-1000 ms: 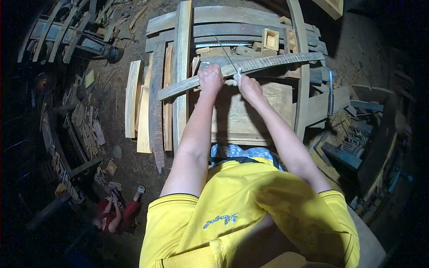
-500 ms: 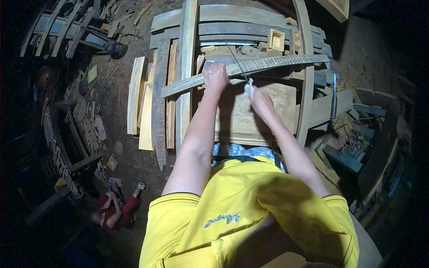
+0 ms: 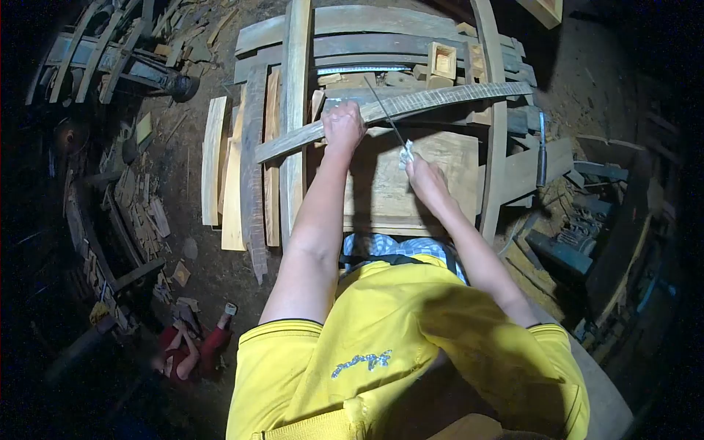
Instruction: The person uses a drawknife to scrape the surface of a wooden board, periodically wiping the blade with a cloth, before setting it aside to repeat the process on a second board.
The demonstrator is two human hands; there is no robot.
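Note:
A long wooden strip [image 3: 455, 95] with many fine cross marks lies slantwise over two upright beams. My left hand [image 3: 344, 126] is closed around the strip left of its middle. In my right hand [image 3: 427, 178] is a thin dark file-like rod [image 3: 379, 99] with a white wrapped grip [image 3: 406, 152]. The rod crosses the strip at an angle, its tip pointing away from me. Below my right hand lies a broad wooden board [image 3: 411, 194].
The left beam [image 3: 296, 110] and right beam [image 3: 493, 147] run away from me over stacked planks [image 3: 367, 44]. A small wooden box [image 3: 442, 60] sits at the back. A blue-handled tool [image 3: 542, 150] lies at right. A seated person in red [image 3: 183, 352] is at lower left.
My right hand has drawn the rod back a little toward me across the strip. My left hand keeps its grip on the strip. The whole view has shifted slightly.

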